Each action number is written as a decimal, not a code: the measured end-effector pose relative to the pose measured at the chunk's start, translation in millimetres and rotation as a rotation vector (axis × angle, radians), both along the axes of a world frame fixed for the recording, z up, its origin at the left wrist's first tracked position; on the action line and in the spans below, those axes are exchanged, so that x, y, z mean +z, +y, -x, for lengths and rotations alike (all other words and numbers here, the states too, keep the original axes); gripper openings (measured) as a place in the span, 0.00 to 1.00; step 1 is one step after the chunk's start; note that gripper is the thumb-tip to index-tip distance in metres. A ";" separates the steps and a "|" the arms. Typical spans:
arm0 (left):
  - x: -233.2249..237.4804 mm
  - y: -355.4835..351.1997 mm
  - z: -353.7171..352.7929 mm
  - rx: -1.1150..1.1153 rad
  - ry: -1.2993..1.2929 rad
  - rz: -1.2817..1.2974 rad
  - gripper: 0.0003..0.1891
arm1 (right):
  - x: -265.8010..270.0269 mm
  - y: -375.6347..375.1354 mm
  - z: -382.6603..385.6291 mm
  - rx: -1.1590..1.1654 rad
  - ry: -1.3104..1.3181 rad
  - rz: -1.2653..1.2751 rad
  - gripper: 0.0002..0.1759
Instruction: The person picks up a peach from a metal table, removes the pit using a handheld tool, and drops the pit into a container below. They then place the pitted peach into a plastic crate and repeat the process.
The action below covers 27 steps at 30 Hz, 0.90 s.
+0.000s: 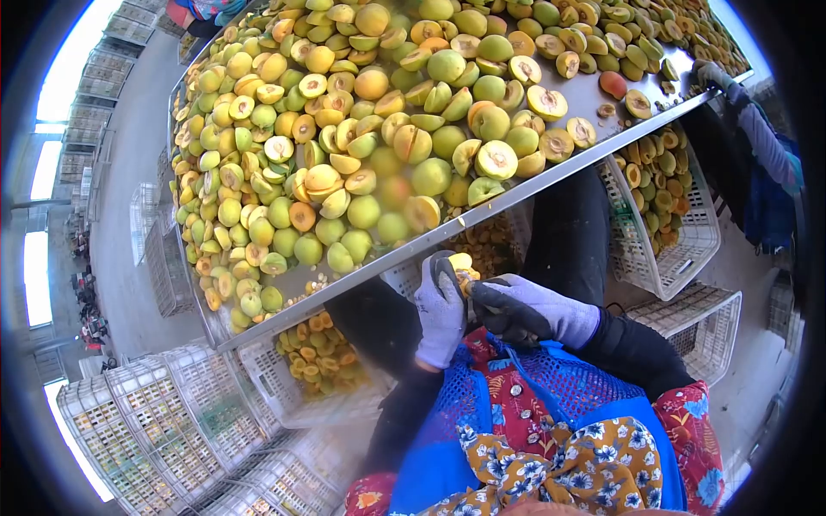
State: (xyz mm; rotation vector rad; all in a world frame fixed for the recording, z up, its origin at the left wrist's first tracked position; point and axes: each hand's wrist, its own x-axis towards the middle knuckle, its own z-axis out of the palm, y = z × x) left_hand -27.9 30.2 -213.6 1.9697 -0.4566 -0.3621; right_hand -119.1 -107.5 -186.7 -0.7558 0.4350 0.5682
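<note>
My left hand [440, 299], in a pale purple glove with dark fingers, is closed around a yellow-orange apricot [463, 263] just below the table's metal edge. My right hand [529, 311], in a matching glove, comes from the right with its fingers curled against the same fruit. Whatever those right fingers grip is hidden. Above both hands, many whole and halved apricots [344, 129], green to orange, cover the sloping metal table [585, 93]. Some halves show their stones.
Between my legs is a crate with small pieces [490, 241]. Crates of apricot halves stand at left [323, 357] and right [658, 185]. Stacked plastic crates [163, 408] fill the lower left. At the far right a co-worker's gloved hand [712, 77] rests at the table edge.
</note>
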 end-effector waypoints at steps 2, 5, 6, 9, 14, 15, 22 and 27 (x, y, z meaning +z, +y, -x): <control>1.3 1.1 -0.2 -0.006 0.025 0.053 0.14 | 6.3 -13.0 2.2 -0.023 0.173 -0.470 0.25; 6.9 -1.1 -3.6 -0.060 0.105 -0.020 0.15 | 14.1 -7.7 -0.4 0.018 0.135 -0.149 0.24; 8.2 -1.5 -3.2 -0.082 0.139 -0.070 0.15 | 23.0 -5.7 -1.0 0.041 0.101 0.130 0.24; -10.9 2.2 1.6 -0.061 0.156 0.139 0.16 | 3.9 -7.4 6.1 -0.067 0.200 -0.318 0.24; -10.8 2.7 0.1 -0.106 0.127 0.193 0.18 | -16.7 -11.3 13.4 -0.055 0.253 -0.844 0.23; -8.3 1.9 -0.3 -0.128 0.118 0.113 0.18 | -17.0 -10.0 14.5 -0.052 0.257 -0.808 0.23; -23.1 2.9 6.9 -0.017 0.623 0.439 0.23 | -25.6 -2.1 11.3 -0.085 0.308 -1.205 0.21; -12.8 28.7 -8.6 0.345 0.315 0.061 0.21 | 2.8 -12.5 12.4 -0.173 0.090 -0.654 0.23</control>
